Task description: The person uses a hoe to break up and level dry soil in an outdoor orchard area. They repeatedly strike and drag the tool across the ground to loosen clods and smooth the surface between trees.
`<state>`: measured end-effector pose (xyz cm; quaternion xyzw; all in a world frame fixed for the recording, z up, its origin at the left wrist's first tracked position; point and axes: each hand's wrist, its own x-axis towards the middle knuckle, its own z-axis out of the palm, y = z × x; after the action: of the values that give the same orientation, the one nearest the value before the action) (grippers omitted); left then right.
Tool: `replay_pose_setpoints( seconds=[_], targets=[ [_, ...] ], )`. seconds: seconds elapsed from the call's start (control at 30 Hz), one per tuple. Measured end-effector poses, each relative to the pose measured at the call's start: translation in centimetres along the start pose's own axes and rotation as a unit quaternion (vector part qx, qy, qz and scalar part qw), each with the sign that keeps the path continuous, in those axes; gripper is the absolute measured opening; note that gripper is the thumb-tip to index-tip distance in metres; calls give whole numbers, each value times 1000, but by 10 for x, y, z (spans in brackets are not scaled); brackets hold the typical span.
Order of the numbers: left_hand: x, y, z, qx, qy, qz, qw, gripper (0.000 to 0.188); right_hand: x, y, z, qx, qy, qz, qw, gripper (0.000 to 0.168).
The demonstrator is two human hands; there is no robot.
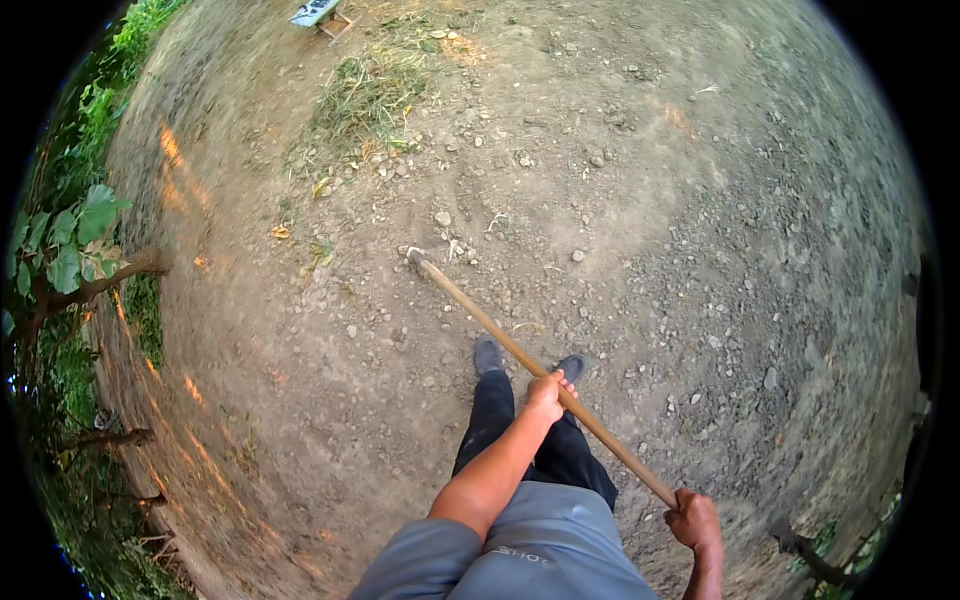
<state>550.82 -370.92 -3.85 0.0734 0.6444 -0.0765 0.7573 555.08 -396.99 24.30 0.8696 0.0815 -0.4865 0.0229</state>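
Observation:
A long wooden handle of a garden tool runs diagonally across my body. My left hand grips it about midway, in front of my legs. Around its rear end, to the right of my waist, my right hand is closed. At the far end a metal socket rests at or close to the stony soil. The tool's head is too small and blends too much with the dirt to tell its kind.
A pile of cut grass lies ahead, slightly left. Beyond it stands a small wooden stand with a pale top. Leafy branches and a tree trunk line the left side. Small stones dot the ground around my shoes.

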Motion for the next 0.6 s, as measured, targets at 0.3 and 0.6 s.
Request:
replay_pose_setpoints(
  seconds=[0.3,0.6],
  targets=[
    [-4,17,-22,46,48,22,998,14,5,-3,20,24,-25,-25,999,22],
    [-6,-49,27,33,-37,-92,994,18,-52,28,-62,-126,117,43,984,19]
  ],
)
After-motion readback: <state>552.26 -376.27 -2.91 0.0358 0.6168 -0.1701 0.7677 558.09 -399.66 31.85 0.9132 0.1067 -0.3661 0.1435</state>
